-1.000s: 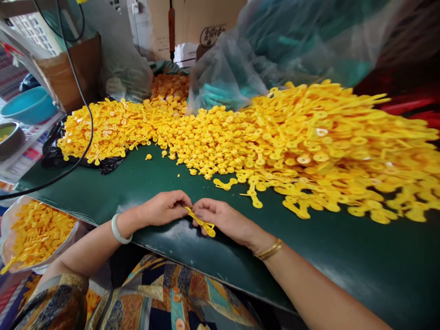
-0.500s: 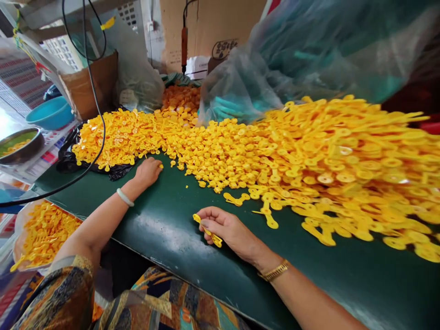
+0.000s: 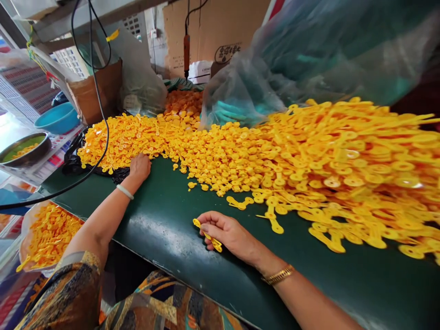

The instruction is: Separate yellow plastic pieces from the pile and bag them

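My right hand (image 3: 228, 233) is closed over the near part of the table, pinching a slim yellow plastic piece (image 3: 216, 244) with round ends between thumb and fingers. Farther off, my left hand (image 3: 140, 167) touches the front edge of the left heap of yellow plastic pieces (image 3: 115, 137); its fingertips are hidden, so I cannot tell whether they hold anything. A middle heap of small yellow pieces (image 3: 227, 153) lies beyond my right hand. Longer flat pieces with round ends form a big heap (image 3: 343, 160) at the right.
Under the heaps is a dark green tabletop (image 3: 165, 220). A black cable (image 3: 107, 130) hangs across the left side, and an orange-handled electric screwdriver (image 3: 186, 52) hangs at the back. A clear plastic bag (image 3: 282, 73) stands behind the heaps. Bowls and a bag of yellow pieces (image 3: 57, 233) sit left.
My left hand has moved left, to the edge of the left heap; the yellow bit at its fingertips no longer shows. Another small piece now lies before the middle heap. My right hand stays put.
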A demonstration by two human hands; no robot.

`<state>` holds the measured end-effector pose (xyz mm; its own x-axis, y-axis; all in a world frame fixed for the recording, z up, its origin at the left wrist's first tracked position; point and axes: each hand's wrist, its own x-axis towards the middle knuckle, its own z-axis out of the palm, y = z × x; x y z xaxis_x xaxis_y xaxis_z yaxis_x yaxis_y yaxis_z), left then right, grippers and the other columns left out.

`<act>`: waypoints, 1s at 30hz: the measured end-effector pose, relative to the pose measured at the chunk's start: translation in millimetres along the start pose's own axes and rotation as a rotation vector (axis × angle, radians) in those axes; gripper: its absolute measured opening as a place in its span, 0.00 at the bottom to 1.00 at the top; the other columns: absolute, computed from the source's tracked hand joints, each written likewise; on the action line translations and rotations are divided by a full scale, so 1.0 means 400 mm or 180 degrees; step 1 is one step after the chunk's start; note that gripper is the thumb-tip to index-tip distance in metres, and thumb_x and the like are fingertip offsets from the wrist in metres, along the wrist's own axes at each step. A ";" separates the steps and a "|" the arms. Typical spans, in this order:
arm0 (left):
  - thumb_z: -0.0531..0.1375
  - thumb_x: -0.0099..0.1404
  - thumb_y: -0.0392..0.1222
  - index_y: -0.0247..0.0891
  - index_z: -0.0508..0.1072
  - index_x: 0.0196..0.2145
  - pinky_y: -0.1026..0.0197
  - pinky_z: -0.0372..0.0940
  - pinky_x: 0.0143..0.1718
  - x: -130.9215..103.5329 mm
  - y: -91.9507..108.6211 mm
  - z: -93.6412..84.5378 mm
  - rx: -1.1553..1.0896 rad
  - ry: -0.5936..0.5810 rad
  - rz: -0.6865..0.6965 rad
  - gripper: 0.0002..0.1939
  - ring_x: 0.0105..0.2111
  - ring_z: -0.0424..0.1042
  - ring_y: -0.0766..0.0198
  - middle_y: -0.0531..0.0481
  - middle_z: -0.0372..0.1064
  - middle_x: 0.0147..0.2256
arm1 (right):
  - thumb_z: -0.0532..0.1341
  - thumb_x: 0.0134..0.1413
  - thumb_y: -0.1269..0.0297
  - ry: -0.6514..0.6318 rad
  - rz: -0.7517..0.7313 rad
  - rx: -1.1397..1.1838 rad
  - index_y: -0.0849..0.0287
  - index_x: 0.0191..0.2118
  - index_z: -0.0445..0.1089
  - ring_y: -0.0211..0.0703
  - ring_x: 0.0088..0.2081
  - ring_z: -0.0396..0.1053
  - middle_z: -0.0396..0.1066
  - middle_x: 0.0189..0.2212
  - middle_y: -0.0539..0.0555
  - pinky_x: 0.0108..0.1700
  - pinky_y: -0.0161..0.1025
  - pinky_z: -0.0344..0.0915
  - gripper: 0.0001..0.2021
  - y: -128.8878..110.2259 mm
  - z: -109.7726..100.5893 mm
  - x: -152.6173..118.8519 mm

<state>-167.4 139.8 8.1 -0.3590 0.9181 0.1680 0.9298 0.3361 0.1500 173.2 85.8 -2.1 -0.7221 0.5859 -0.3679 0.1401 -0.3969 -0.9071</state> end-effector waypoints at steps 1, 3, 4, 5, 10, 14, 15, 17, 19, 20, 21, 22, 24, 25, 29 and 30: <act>0.54 0.67 0.40 0.34 0.72 0.39 0.49 0.57 0.52 -0.008 0.002 0.002 -0.0070 -0.0012 0.0000 0.09 0.50 0.66 0.47 0.35 0.67 0.47 | 0.69 0.45 0.50 -0.0002 0.0002 0.0001 0.59 0.38 0.68 0.34 0.24 0.68 0.69 0.28 0.48 0.29 0.38 0.70 0.20 -0.001 0.001 0.000; 0.55 0.66 0.40 0.35 0.71 0.39 0.51 0.60 0.49 -0.022 0.004 0.000 -0.0259 -0.0084 0.0020 0.08 0.47 0.68 0.50 0.37 0.69 0.44 | 0.69 0.45 0.51 -0.0004 0.0006 0.0001 0.59 0.37 0.68 0.35 0.25 0.68 0.69 0.28 0.48 0.29 0.38 0.69 0.20 -0.003 0.003 0.000; 0.56 0.65 0.39 0.36 0.71 0.38 0.53 0.61 0.47 -0.029 0.006 -0.003 -0.0374 -0.0147 0.0050 0.06 0.45 0.69 0.52 0.39 0.70 0.43 | 0.69 0.45 0.51 -0.0010 0.0003 -0.0005 0.59 0.37 0.68 0.35 0.24 0.68 0.69 0.27 0.48 0.29 0.38 0.69 0.20 -0.005 0.003 -0.001; 0.57 0.63 0.37 0.37 0.71 0.37 0.55 0.62 0.44 -0.037 0.007 -0.007 -0.0499 -0.0222 0.0093 0.05 0.43 0.70 0.54 0.41 0.71 0.41 | 0.69 0.45 0.51 -0.0018 -0.0003 -0.0014 0.59 0.37 0.68 0.35 0.24 0.68 0.69 0.27 0.48 0.29 0.38 0.68 0.19 -0.006 0.004 -0.001; 0.60 0.57 0.35 0.37 0.70 0.37 0.63 0.63 0.34 -0.103 0.029 -0.017 -0.1297 -0.0669 0.0303 0.08 0.31 0.70 0.65 0.51 0.71 0.31 | 0.70 0.43 0.51 -0.0045 -0.0071 0.0078 0.60 0.38 0.69 0.35 0.25 0.68 0.70 0.28 0.50 0.30 0.39 0.69 0.21 -0.009 0.003 -0.005; 0.62 0.56 0.38 0.35 0.70 0.37 0.65 0.64 0.32 -0.182 0.071 -0.008 -0.3092 -0.1153 0.0168 0.10 0.28 0.69 0.68 0.53 0.70 0.29 | 0.72 0.42 0.52 0.0149 -0.0224 0.0240 0.60 0.42 0.69 0.37 0.26 0.69 0.71 0.29 0.51 0.31 0.40 0.69 0.24 -0.016 -0.003 -0.003; 0.62 0.55 0.38 0.35 0.71 0.37 0.64 0.64 0.33 -0.203 0.086 -0.005 -0.3377 -0.1244 0.0169 0.10 0.29 0.69 0.68 0.52 0.70 0.30 | 0.72 0.42 0.52 0.0269 -0.0313 0.0236 0.60 0.42 0.69 0.37 0.26 0.70 0.71 0.29 0.51 0.31 0.40 0.69 0.24 -0.019 -0.004 -0.002; 0.63 0.56 0.39 0.35 0.72 0.36 0.64 0.65 0.34 -0.241 0.121 -0.002 -0.3494 -0.1325 0.0238 0.10 0.30 0.70 0.67 0.51 0.71 0.31 | 0.71 0.42 0.53 0.0573 -0.0560 0.0195 0.60 0.41 0.69 0.38 0.27 0.70 0.70 0.29 0.50 0.32 0.40 0.69 0.22 -0.026 -0.006 -0.002; 0.63 0.57 0.41 0.35 0.73 0.37 0.64 0.65 0.33 -0.273 0.158 -0.003 -0.3454 -0.1355 0.0299 0.10 0.29 0.70 0.68 0.51 0.72 0.31 | 0.70 0.43 0.53 0.0868 -0.0838 0.0127 0.58 0.41 0.69 0.38 0.28 0.70 0.70 0.30 0.50 0.35 0.41 0.71 0.21 -0.031 -0.004 -0.004; 0.63 0.57 0.41 0.35 0.73 0.38 0.64 0.65 0.33 -0.287 0.177 -0.004 -0.3434 -0.1377 0.0341 0.11 0.28 0.70 0.68 0.51 0.72 0.31 | 0.70 0.44 0.53 0.0978 -0.0954 0.0082 0.58 0.41 0.69 0.39 0.29 0.71 0.70 0.31 0.50 0.36 0.42 0.71 0.20 -0.033 -0.003 -0.005; 0.63 0.58 0.41 0.35 0.74 0.38 0.64 0.65 0.32 -0.299 0.195 -0.006 -0.3433 -0.1401 0.0393 0.10 0.28 0.70 0.68 0.51 0.72 0.32 | 0.69 0.45 0.53 0.1044 -0.1038 0.0029 0.57 0.41 0.70 0.39 0.31 0.71 0.70 0.33 0.50 0.37 0.42 0.72 0.19 -0.034 0.000 -0.006; 0.62 0.59 0.41 0.35 0.74 0.38 0.64 0.65 0.32 -0.310 0.211 -0.007 -0.3459 -0.1445 0.0454 0.10 0.28 0.70 0.68 0.50 0.72 0.32 | 0.68 0.45 0.54 0.1087 -0.1097 -0.0031 0.56 0.41 0.70 0.39 0.32 0.71 0.70 0.34 0.50 0.38 0.43 0.72 0.18 -0.034 0.002 -0.008; 0.61 0.60 0.41 0.35 0.74 0.39 0.64 0.65 0.31 -0.329 0.242 -0.009 -0.3610 -0.1565 0.0542 0.10 0.27 0.70 0.69 0.50 0.72 0.32 | 0.67 0.46 0.54 0.1107 -0.1143 -0.0181 0.56 0.41 0.70 0.40 0.34 0.71 0.71 0.36 0.51 0.39 0.42 0.73 0.17 -0.032 0.006 -0.010; 0.61 0.60 0.42 0.35 0.74 0.38 0.64 0.65 0.31 -0.337 0.255 -0.009 -0.3743 -0.1627 0.0540 0.10 0.27 0.69 0.69 0.51 0.71 0.31 | 0.67 0.47 0.55 0.1094 -0.1139 -0.0270 0.55 0.41 0.70 0.40 0.34 0.71 0.71 0.36 0.51 0.39 0.41 0.72 0.16 -0.030 0.008 -0.010; 0.63 0.59 0.44 0.35 0.71 0.37 0.64 0.67 0.32 -0.364 0.293 -0.002 -0.4489 -0.1644 0.0189 0.12 0.26 0.70 0.69 0.52 0.71 0.28 | 0.65 0.50 0.56 0.1115 -0.1117 -0.0519 0.56 0.41 0.70 0.38 0.31 0.70 0.72 0.33 0.51 0.37 0.39 0.71 0.14 -0.025 0.010 -0.012; 0.64 0.58 0.45 0.35 0.71 0.37 0.63 0.68 0.33 -0.370 0.299 0.000 -0.4658 -0.1569 0.0067 0.13 0.26 0.70 0.69 0.52 0.72 0.29 | 0.65 0.50 0.56 0.1149 -0.1122 -0.0496 0.56 0.41 0.70 0.38 0.31 0.71 0.73 0.33 0.51 0.38 0.39 0.72 0.14 -0.024 0.011 -0.012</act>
<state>-3.1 44.4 1.0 -0.0121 0.9948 -0.1011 -0.0612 0.1001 0.9931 172.4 83.7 9.2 -0.4682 0.8818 -0.0571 0.0497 -0.0382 -0.9980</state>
